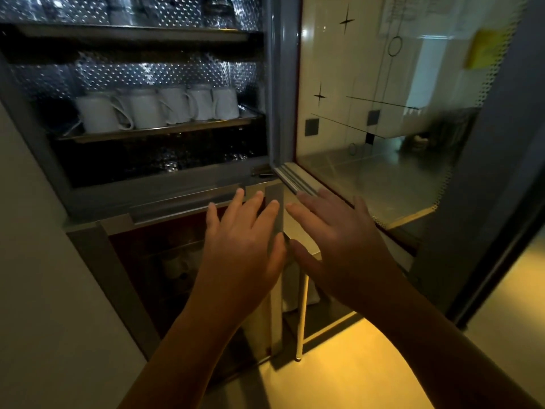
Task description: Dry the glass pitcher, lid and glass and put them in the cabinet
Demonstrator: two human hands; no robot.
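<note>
The cabinet (165, 199) stands open in front of me, its glass door (383, 119) swung out to the right. My left hand (244, 240) and my right hand (339, 240) are raised side by side below the open compartment, fingers spread, holding nothing. They hover in front of the lower door's edge (275, 199). On the top shelf several glass items (215, 10) show dimly against the dotted metal back. I cannot make out the pitcher, the lid or the glass for certain.
A row of white mugs (153, 109) stands upside down on the middle shelf (159, 129). The lower compartment (165, 267) is dark behind its glass. A white wall (38, 276) is at the left, and yellow-lit floor (368, 364) lies below.
</note>
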